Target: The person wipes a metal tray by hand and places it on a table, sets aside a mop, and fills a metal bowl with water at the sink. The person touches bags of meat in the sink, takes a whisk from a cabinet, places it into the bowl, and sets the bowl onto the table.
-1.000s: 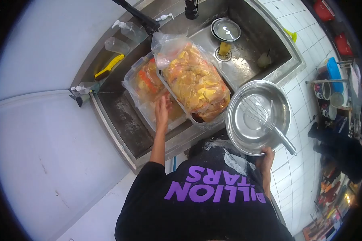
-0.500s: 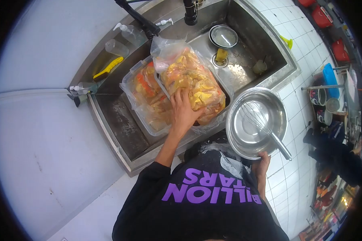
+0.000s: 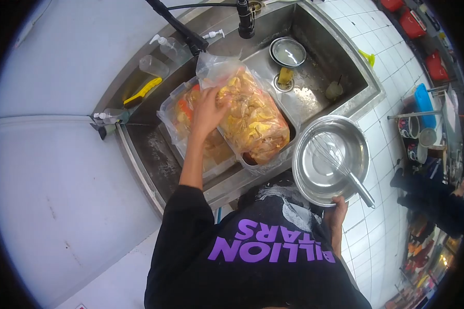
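My left hand (image 3: 207, 112) lies against the left side of a clear bag of yellow-orange marinated meat (image 3: 255, 116), thumb and fingers apart. That bag sits in a container, its loose plastic top spread towards the tap. Beneath and to the left, a second clear container (image 3: 219, 167) holds another bag with orange pieces, partly hidden by my hand and forearm. My right hand (image 3: 337, 212) grips the lower rim of a steel bowl (image 3: 312, 177), which is tilted slightly. A wire whisk (image 3: 340, 165) rests inside it, handle over the rim.
The steel sink (image 3: 368, 98) holds stacked round dishes (image 3: 288, 52), a yellow sponge (image 3: 285, 76) and a small cup (image 3: 333, 91). Pump bottles (image 3: 172, 49) and a yellow-handled brush (image 3: 143, 91) line the left ledge. A person in dark clothes (image 3: 430, 198) stands far right.
My left hand has gone from the lower container onto the upper bag, then moved up and left to the bag's left side. My right hand has kept hold of the bowl.
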Available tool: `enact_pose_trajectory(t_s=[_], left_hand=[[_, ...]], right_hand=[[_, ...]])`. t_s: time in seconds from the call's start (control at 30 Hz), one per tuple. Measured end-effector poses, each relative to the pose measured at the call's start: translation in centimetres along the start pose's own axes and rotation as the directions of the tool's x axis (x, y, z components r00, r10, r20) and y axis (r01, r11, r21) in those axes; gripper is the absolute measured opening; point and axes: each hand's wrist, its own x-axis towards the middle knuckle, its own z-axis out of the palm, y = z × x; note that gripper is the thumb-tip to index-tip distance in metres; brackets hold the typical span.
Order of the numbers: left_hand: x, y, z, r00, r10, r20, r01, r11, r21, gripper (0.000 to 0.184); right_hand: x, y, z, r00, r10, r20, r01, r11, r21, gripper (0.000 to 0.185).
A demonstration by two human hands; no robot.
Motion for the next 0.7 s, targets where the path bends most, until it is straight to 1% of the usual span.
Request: enact_pose_trajectory(t_s=[0.03,0.1,0.17,0.2,0.23,0.3,0.33,0.4,0.43,0.5,0.53,0.6,0.63,0.7], left_hand=[[0.6,-0.6,0.8,1.0,0.001,-0.003,-0.001,1.0,0.001,0.055],[1.5,-1.2,2.2,0.992,-0.074,0.104,0.077,0.997,-0.031,0.047],[2.0,-1.7,2.4,0.994,-0.043,0.101,0.044,0.999,-0.014,0.044],[2.0,-1.8,2.4,0.995,-0.022,0.099,0.022,1.0,0.005,0.042],[2.2,-1.9,2.6,0.995,-0.019,0.1,0.019,1.0,0.007,0.042],[2.3,-1.9,2.7,0.996,-0.05,0.079,0.057,0.994,-0.098,0.04],[2.4,-2.0,2.6,0.996,-0.045,0.079,0.053,0.994,-0.098,0.04],[2.9,-1.9,1.8,0.969,-0.11,0.22,0.158,0.964,-0.212,0.041],[3.0,-1.6,1.5,0.97,-0.103,0.222,0.152,0.965,-0.213,0.041],[3.2,-1.0,0.7,0.947,-0.158,0.28,0.216,0.958,-0.187,0.048],[3.2,-1.1,1.2,0.946,-0.158,0.282,0.216,0.958,-0.188,0.048],[3.4,-1.0,2.7,0.999,-0.033,0.042,0.038,0.99,-0.133,0.059],[3.8,-0.5,3.4,0.998,-0.039,0.042,0.044,0.99,-0.135,0.059],[4.5,0.7,4.4,0.994,-0.103,-0.047,0.108,0.99,0.095,0.069]], right_hand=[[0.7,0.7,-0.8,1.0,0.01,-0.003,-0.01,1.0,-0.011,0.054],[1.2,1.1,-1.2,1.0,0.016,-0.005,-0.016,1.0,-0.019,0.053],[0.6,0.8,-0.6,0.999,0.008,-0.04,-0.01,0.999,-0.044,0.052],[1.1,1.4,-1.6,0.999,0.01,-0.044,-0.012,0.999,-0.042,0.052],[1.8,2.1,-2.7,0.999,-0.044,-0.002,0.043,0.98,-0.195,0.053],[2.5,3.0,-3.9,0.995,-0.092,0.046,0.102,0.936,-0.336,0.053],[2.5,3.0,-4.1,0.989,-0.119,0.091,0.144,0.923,-0.358,0.053],[2.9,3.2,-4.4,0.979,-0.153,0.133,0.192,0.909,-0.371,0.054],[3.2,3.6,-5.0,0.98,-0.145,0.135,0.184,0.921,-0.344,0.053],[3.3,3.8,-5.2,0.981,-0.138,0.134,0.174,0.933,-0.315,0.053],[3.1,3.7,-5.1,0.977,-0.151,0.153,0.195,0.923,-0.331,0.053],[3.2,3.5,-4.9,0.971,-0.16,0.175,0.214,0.912,-0.35,0.053],[3.4,3.4,-4.8,0.983,-0.119,0.142,0.157,0.941,-0.299,0.053],[3.4,3.1,-4.5,0.99,-0.077,0.117,0.104,0.963,-0.247,0.053]])
